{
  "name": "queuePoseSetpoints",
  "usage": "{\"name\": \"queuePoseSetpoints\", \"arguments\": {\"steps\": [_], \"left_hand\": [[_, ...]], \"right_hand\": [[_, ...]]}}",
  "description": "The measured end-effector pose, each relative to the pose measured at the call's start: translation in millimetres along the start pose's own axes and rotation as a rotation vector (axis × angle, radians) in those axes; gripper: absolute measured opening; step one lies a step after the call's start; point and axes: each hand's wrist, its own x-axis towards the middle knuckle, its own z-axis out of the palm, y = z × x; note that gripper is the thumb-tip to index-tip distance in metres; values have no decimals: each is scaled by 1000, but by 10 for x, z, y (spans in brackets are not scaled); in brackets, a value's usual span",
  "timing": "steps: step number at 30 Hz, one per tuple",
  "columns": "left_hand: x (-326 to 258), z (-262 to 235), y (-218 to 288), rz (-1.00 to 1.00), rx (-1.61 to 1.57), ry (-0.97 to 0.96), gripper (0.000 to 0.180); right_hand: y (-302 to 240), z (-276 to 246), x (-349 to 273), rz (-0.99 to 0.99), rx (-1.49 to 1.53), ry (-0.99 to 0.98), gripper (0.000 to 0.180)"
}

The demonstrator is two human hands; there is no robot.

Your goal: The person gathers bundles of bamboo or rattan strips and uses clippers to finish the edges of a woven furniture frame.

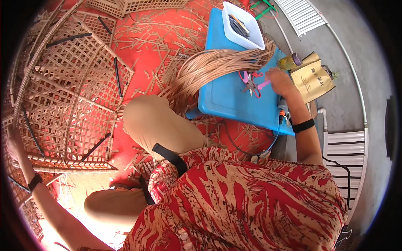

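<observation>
My right hand (281,82) is over the blue table (234,102), its fingers curled around the end of a pink-purple handle (264,85). That handle leads to a tool whose metal part lies among pliers or scissors with red and pink handles (257,91); their blades overlap, so I cannot tell them apart. Far to the left, my left hand (16,146) is at the side of a large woven cane frame (79,100). Its fingers are dim and blurred near the picture's rim. Black strips (117,77) are fixed across the weave.
A thick bundle of cane strands (217,62) drapes off the table. A white bin (228,21) of dark sticks stands at its far end. Right of it are a lidded jar (289,62) and a gold bag (312,79). Cane scraps (142,31) litter the red floor; a cable (236,146) runs near my knee.
</observation>
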Motion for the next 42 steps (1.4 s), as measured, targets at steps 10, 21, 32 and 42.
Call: {"name": "queuePoseSetpoints", "arguments": {"steps": [10, 21, 32, 42], "left_hand": [[-283, -264, -83, 90, -317, 413, 33], [-1138, -1231, 467, 2, -247, 475, 29], [-1462, -1625, 491, 101, -268, 432, 21], [-1460, -1449, 209, -25, -339, 356, 31]], "right_hand": [[122, 851, -153, 7, 717, 285, 21], [-100, 883, 53, 19, 2417, -87, 28], [-934, 299, -228, -311, 2515, -57, 27], [-2071, -177, -180, -479, 2368, 47, 17]]}}
